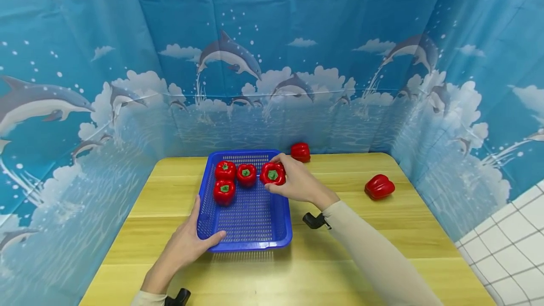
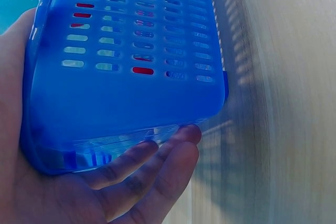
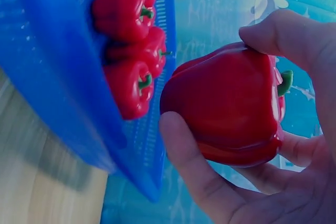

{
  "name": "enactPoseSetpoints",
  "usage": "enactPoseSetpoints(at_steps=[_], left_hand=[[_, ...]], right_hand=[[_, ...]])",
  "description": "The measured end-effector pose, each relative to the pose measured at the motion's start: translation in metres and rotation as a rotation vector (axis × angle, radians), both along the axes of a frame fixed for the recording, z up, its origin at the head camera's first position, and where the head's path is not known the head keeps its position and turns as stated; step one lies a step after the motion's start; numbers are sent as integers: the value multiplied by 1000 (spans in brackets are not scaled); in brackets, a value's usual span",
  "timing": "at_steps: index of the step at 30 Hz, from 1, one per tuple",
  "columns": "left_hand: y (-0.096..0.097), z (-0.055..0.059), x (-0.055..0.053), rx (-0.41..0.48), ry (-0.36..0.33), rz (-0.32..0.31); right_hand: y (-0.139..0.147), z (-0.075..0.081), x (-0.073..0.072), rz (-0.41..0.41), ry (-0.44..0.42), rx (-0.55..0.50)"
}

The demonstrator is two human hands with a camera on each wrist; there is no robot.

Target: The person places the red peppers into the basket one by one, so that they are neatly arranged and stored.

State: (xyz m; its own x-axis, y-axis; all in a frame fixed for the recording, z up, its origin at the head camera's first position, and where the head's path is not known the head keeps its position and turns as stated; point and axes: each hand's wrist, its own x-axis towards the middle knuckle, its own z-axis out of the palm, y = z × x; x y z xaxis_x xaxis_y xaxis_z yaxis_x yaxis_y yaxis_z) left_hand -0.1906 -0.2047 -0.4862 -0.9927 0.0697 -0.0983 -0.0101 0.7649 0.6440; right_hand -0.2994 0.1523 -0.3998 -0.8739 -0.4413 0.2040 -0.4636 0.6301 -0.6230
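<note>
Clearly, we have the held pepper [image 1: 272, 174] pinched between the thumb and fingers of our right hand [image 1: 296, 178], above the right side of the blue basket [image 1: 250, 248]. Its skin looks glossy, so a loose grip could let it slip, and a low path could knock it against the rim or the nearest of the three peppers [image 1: 246, 175] inside. Our left hand [image 1: 187, 240] grips the basket's near left corner; tugging there could skew it. On the tabletop [image 1: 161, 192], the back pepper [image 1: 300, 152] sits close to the dolphin curtain [image 1: 340, 122], which limits reach behind it; the far-right pepper [image 1: 380, 187] lies well apart.
</note>
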Motion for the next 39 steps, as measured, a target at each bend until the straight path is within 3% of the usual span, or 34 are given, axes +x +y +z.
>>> enactPoseSetpoints(at_steps=[18, 29, 39], left_hand=[[5, 1, -1, 7, 23, -15], [1, 2, 1, -10, 25, -6], [-1, 1, 1, -9, 14, 3]], right_hand=[[-43, -9, -27, 57, -103, 73], [-76, -19, -37, 90, -175, 208], [-90, -38, -40, 31, -234, 240]])
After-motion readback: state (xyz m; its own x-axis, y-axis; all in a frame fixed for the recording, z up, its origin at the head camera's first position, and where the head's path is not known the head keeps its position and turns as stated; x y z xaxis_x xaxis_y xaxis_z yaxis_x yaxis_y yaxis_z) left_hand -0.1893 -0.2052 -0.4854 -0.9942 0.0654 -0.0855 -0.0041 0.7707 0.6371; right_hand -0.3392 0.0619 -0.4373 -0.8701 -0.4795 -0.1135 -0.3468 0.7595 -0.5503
